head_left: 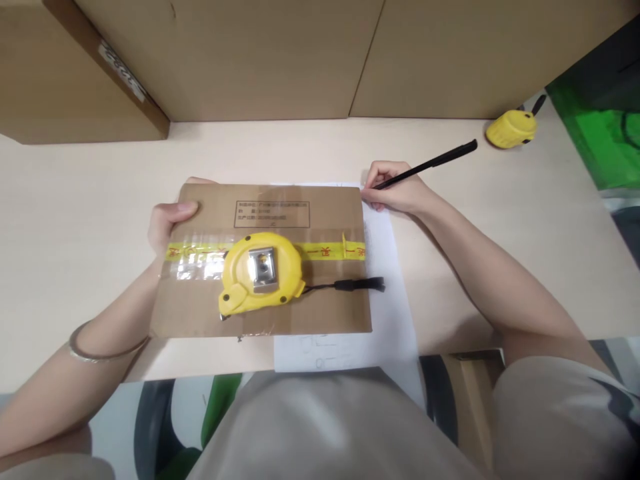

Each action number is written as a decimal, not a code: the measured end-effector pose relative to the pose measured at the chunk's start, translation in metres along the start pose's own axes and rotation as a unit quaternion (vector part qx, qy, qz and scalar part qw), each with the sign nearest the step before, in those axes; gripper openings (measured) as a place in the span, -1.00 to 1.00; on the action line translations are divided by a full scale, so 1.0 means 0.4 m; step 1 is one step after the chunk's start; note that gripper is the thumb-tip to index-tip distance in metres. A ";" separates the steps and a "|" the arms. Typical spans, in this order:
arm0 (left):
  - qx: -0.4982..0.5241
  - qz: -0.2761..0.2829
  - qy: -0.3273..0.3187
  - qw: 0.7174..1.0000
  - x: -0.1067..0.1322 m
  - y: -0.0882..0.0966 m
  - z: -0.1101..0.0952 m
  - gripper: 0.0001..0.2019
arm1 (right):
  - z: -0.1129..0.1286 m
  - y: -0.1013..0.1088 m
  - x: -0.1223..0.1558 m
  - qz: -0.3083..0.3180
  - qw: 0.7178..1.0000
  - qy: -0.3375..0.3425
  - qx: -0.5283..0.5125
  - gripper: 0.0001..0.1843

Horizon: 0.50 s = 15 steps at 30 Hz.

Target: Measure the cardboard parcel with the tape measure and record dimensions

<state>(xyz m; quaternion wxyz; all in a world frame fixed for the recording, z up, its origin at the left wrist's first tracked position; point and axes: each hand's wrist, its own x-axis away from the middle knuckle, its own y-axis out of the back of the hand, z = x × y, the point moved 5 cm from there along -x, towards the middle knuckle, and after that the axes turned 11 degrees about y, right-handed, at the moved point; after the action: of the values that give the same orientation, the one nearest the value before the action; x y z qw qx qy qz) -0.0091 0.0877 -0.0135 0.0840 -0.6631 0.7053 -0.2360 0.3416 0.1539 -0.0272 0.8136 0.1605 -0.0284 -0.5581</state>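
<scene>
Tape measure: loose on the carton, towards the surface's near edge.
Left hand: thumb clamped over the carton's left edge; other fingers mostly hidden.
Right hand: fingers closed round a black pen beside paper, tip hidden.
Slip risk: tilting the carton could slide the tape measure off.

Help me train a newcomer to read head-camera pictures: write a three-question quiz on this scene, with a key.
1. Multiple choice: what does the right hand hold?
A) scissors
B) a black pen
C) a knife

2. True or false: the left hand is holding a ruler.

3. Fill in the blank: a yellow ____ with its metal clip facing up lies on the cardboard box.

Key: 1. B. 2. False; it grips the box. 3. Tape measure.
</scene>
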 end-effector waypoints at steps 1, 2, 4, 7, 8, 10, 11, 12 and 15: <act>-0.011 -0.017 -0.013 1.000 0.003 0.001 -0.004 -0.81 | -0.001 0.001 -0.001 0.001 1.000 0.001 0.002 -0.66; -0.025 -0.033 -0.021 0.999 0.005 0.001 -0.008 -0.78 | -0.002 0.002 -0.001 0.002 1.000 0.002 0.004 -0.66; -0.057 -0.054 -0.022 0.997 0.007 -0.002 -0.013 -0.71 | -0.006 0.001 0.000 0.004 1.000 0.002 0.006 -0.66; -0.082 -0.053 -0.018 0.995 0.008 -0.010 -0.022 -0.69 | -0.009 0.001 0.001 0.006 1.000 0.005 0.009 -0.67; -0.086 -0.052 -0.022 0.995 0.009 -0.012 -0.025 -0.69 | -0.009 0.001 0.001 0.003 1.000 0.007 0.012 -0.68; -0.098 -0.051 -0.025 0.994 0.009 -0.013 -0.028 -0.70 | -0.010 0.003 0.001 -0.002 1.000 0.007 0.020 -0.67; -0.101 -0.049 -0.024 0.993 0.009 -0.013 -0.028 -0.69 | -0.010 0.004 0.001 -0.002 1.000 0.006 0.023 -0.67; -0.102 -0.047 -0.021 0.993 0.009 -0.014 -0.028 -0.67 | -0.011 0.003 0.001 0.001 1.000 0.003 0.023 -0.67; -0.091 -0.043 -0.020 0.995 0.009 -0.015 -0.028 -0.65 | -0.009 0.000 0.000 0.010 1.000 0.003 0.020 -0.67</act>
<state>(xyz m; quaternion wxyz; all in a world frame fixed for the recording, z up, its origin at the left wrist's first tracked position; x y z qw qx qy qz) -0.0091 0.0868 -0.0004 0.0267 -0.7025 0.6927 -0.1607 0.3427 0.1547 -0.0307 0.8157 0.1775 -0.0387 -0.5492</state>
